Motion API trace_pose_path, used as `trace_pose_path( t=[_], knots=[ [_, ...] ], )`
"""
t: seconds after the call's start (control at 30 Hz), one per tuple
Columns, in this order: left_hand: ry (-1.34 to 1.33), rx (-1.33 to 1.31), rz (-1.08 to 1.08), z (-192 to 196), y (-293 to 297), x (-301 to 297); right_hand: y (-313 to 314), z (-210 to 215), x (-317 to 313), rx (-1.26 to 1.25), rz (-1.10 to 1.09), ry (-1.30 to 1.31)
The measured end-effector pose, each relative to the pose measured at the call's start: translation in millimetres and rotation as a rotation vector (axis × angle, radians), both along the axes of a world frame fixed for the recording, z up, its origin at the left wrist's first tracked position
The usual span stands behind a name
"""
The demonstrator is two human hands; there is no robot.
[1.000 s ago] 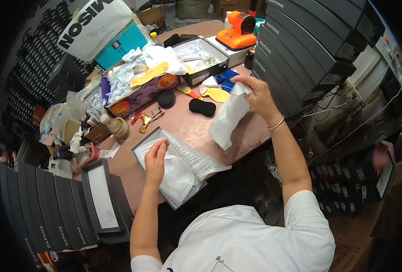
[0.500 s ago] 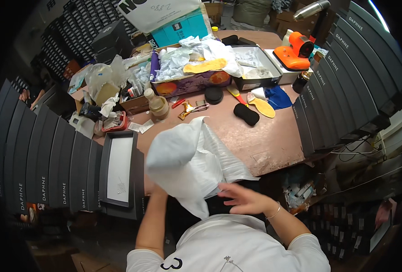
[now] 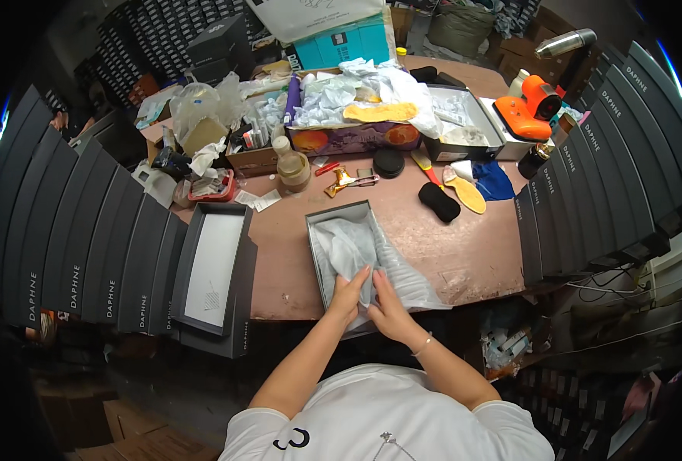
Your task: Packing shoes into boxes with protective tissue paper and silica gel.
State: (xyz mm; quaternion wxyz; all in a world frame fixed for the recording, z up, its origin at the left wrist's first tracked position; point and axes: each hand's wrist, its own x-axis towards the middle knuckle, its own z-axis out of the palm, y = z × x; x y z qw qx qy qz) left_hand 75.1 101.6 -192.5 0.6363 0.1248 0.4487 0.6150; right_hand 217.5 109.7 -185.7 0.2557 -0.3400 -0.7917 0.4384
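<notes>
A grey shoe box (image 3: 317,257) without its lid stands near the table's front edge. A soft whitish wrapped bundle (image 3: 345,240) lies in it; its contents are hidden. My left hand (image 3: 345,298) and my right hand (image 3: 390,309) meet at the bundle's near end, fingers closed on the wrapping from both sides. From the box's right side a thin white packing sheet (image 3: 410,276) spreads over the table and past its edge.
Grey shoe boxes (image 3: 76,238) line the left, with an open box lid (image 3: 212,265) beside them. More boxes (image 3: 587,177) are stacked at right. Behind are a carton of crumpled paper (image 3: 356,138), a bottle (image 3: 292,169), a black sponge (image 3: 439,203) and an orange device (image 3: 527,111).
The whitish wrapping, raised over my left hand before, is now down in the box, which has come into view. My right hand has moved from the sheet's near edge onto the bundle.
</notes>
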Motion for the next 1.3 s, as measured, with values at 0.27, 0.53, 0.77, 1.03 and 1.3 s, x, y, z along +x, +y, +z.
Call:
trace_pose_path(
  t=[0.27, 0.53, 0.77, 1.03, 1.3],
  knots=[
    [0.389, -0.072, -0.01, -54.7, 20.7, 14.7, 32.7, 10.1, 94.3, -0.585, 0.225, -0.529],
    [1.674, -0.008, 0.382, 86.5, -100.6, -89.3, 67.2, -63.5, 10.2, 0.029, -0.122, -0.13],
    [1.777, -0.4, -0.083, 66.6, -157.4, -206.3, 50.5, 29.0, -64.2, 0.499, 0.36, -0.45],
    [1.035, 0.09, 0.291, 166.1, -147.8, -160.6, 44.1, 26.6, -71.2, 0.639, 0.417, -0.585],
    [0.664, 0.242, 0.173, 70.5, -92.0, -48.6, 61.2, 94.5, 1.4, -0.202, 0.052, 0.164]
  ],
)
